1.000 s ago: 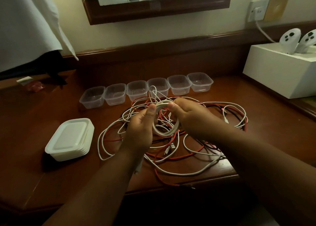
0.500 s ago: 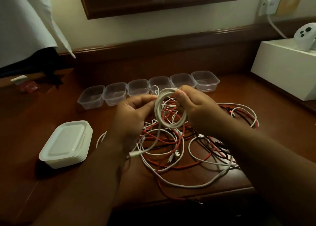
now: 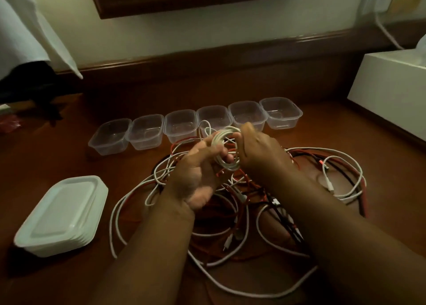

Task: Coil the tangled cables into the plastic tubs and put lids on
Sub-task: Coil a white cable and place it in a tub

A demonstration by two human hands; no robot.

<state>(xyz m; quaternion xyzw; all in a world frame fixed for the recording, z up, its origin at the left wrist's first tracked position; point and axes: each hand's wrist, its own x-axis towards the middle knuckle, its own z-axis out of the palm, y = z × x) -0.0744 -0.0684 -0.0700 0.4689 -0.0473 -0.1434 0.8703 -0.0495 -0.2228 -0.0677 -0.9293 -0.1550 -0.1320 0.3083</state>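
Tangled white, red and black cables are spread on the brown wooden desk, partly hidden by both forearms. One coiled white cable is gripped above them by the left hand and right hand. Six clear plastic tubs stand empty behind; stacked white lids lie left.

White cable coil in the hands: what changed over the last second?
Both hands, left hand and right hand, lifted the coil off the pile toward the tubs, keeping hold. Tubs remain empty; lid stack untouched.
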